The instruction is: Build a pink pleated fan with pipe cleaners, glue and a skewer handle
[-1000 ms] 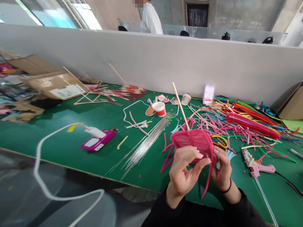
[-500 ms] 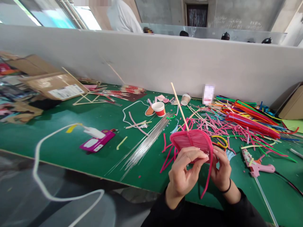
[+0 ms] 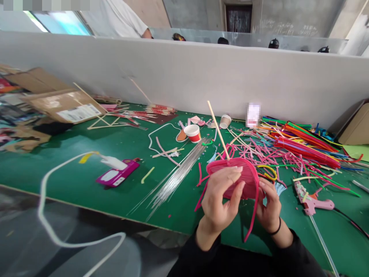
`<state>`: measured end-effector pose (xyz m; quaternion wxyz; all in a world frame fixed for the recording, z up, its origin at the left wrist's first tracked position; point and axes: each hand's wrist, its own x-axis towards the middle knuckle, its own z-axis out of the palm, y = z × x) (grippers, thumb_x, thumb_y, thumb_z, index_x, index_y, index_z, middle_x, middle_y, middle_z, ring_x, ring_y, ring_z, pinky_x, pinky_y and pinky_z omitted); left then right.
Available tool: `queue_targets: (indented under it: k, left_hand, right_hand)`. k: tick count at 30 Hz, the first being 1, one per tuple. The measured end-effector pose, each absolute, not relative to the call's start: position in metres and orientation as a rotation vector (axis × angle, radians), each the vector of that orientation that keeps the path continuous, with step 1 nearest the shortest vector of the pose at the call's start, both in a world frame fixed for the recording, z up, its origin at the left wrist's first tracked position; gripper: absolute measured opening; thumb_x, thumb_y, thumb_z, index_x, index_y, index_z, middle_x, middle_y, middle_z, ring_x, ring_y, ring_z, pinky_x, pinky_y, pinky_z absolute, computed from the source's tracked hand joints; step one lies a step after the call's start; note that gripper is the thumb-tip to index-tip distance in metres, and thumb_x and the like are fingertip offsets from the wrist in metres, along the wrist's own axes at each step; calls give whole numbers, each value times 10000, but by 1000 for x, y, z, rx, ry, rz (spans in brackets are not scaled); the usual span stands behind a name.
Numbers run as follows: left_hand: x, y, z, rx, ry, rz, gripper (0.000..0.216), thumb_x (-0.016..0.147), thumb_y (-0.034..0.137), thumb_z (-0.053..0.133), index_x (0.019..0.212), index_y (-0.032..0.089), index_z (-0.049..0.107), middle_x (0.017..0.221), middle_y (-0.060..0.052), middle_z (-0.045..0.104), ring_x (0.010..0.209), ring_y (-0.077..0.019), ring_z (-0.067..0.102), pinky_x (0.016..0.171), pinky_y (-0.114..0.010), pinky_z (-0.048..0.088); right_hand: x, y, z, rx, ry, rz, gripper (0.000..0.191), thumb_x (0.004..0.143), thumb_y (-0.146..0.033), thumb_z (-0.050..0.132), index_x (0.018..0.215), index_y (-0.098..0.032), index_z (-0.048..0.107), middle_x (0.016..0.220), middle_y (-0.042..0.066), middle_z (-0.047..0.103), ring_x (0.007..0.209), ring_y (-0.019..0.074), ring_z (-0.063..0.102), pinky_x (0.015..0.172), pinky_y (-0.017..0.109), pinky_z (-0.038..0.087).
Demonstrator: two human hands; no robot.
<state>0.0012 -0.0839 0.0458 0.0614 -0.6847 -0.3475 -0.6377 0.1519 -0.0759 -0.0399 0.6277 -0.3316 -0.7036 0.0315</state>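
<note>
A fan-shaped pink pipe-cleaner piece (image 3: 248, 173) is held up over the table, one loose pink strand (image 3: 252, 221) hanging from its right edge. A thin wooden stick (image 3: 217, 129) rises from behind its top edge; whether the two are joined I cannot tell. My right hand (image 3: 269, 204) pinches the piece's right edge between thumb and fingers. In front of its left part is my left hand (image 3: 221, 200), thumb and fingertips apart with nothing seen between them. More pink pipe cleaners (image 3: 201, 192) lie just behind my left hand.
To the right lie a pink glue gun (image 3: 314, 204) and heaped coloured pipe cleaners (image 3: 305, 150). Metal wires (image 3: 178, 175), a paper cup (image 3: 192, 133) and a purple pack (image 3: 118, 175) are on the left. A white partition (image 3: 173, 73) borders the green table (image 3: 161, 204); a person stands beyond.
My left thumb and fingers have parted from their pinch at the piece's lower right, and the hand has drawn slightly left. My right hand keeps its grip. The person beyond the partition has moved left.
</note>
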Motion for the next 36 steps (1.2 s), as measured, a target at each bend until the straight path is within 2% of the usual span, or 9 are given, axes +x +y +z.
queue_targets:
  k: [4,7,9,12,16,19,23,29,36]
  left_hand:
    - [-14,-68,60,-2039,-1032,-1853,328,913,63,571,1212,194,542,958,-62,714,960,-201,688,825,-382,597]
    - [-24,-58,77,-2127,-962,-1569,404,901,100,622,1283,165,506,1094,-108,724,1136,-237,642,960,-437,553]
    - [-29,-54,86,-2225,-964,-1390,400,935,111,577,1319,170,485,1150,-102,727,1207,-236,614,1046,-482,497]
    - [-31,-52,93,-2366,-1046,-1245,372,973,132,520,1337,202,480,1149,-68,738,1168,-207,647,1113,-523,430]
    - [-32,-56,93,-2419,-1123,-1297,432,976,153,530,1391,228,439,1097,-43,750,1122,-201,677,1151,-575,366]
    - [-32,-60,93,-2528,-1156,-1365,434,986,160,516,1405,238,437,1108,-38,750,1121,-192,688,1098,-474,467]
    - [-34,-63,95,-2610,-1244,-1374,451,985,221,537,1424,238,433,1101,-52,755,1050,-198,722,904,-331,597]
    - [-31,-63,95,-2589,-1250,-1472,413,969,210,569,1369,213,467,1086,-54,759,925,-162,750,840,-274,609]
    - [-20,-68,92,-2584,-1204,-1550,414,971,193,563,1372,216,460,1083,-59,761,883,-155,758,782,-250,620]
  right_hand:
    - [151,-75,-39,-756,-1598,65,543,878,-7,511,1358,-259,478,1157,98,683,1101,205,674,813,375,627]
    - [151,-75,-39,-746,-1595,59,516,886,-16,521,1342,-256,494,1150,91,694,1088,201,684,805,363,631]
    - [150,-75,-38,-744,-1601,56,488,899,-32,517,1330,-261,505,1150,86,703,1078,205,694,796,366,638]
    - [150,-75,-33,-757,-1579,61,472,914,-43,511,1334,-258,503,1149,89,713,1075,219,702,802,390,646]
    - [150,-74,-21,-748,-1577,55,479,914,-38,534,1348,-239,501,1117,86,737,1018,216,728,797,364,654]
    - [152,-76,-12,-784,-1597,87,453,914,-32,540,1318,-237,531,1089,74,749,971,195,740,780,319,652]
    - [158,-81,5,-861,-1621,266,372,932,-78,531,1269,-236,552,1068,69,748,961,170,736,750,261,631]
    - [163,-87,40,-998,-1640,459,220,979,-171,489,1163,-218,599,1040,75,741,957,166,720,815,289,598]
    - [163,-88,70,-997,-1729,236,186,946,-203,543,1082,-221,668,984,66,739,915,188,715,783,302,596]
